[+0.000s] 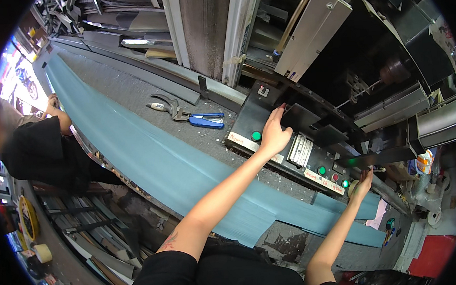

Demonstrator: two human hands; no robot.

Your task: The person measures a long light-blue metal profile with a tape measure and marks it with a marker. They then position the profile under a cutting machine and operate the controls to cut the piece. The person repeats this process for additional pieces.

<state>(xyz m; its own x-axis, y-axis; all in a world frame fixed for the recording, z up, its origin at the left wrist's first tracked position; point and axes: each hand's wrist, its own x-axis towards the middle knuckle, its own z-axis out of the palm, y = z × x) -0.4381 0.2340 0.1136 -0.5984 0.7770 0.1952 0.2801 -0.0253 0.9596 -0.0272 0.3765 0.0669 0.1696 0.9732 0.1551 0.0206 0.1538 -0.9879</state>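
Note:
My left hand point(276, 135) rests on the black machine housing point(249, 110), its fingers stretched forward and thumb apart, beside a dark upright plate point(299, 114). The fingertips are partly hidden there. At the right end of the housing my right hand point(364, 184) is raised with its fingers extended, near a dark bar point(352, 162) and a lit green button point(345, 183). I see nothing held in either hand. Between the hands sits a ridged silver metal block point(300, 150). Another green button point(256, 136) lies left of my left hand.
A long blue-grey sheet point(149, 142) covers the bench in front of me. Locking pliers point(171, 107) and a blue stapler point(207, 121) lie beyond it. At the left, another person in black point(40, 149) has a hand at the sheet's edge. Strips point(101, 244) fill a rack below.

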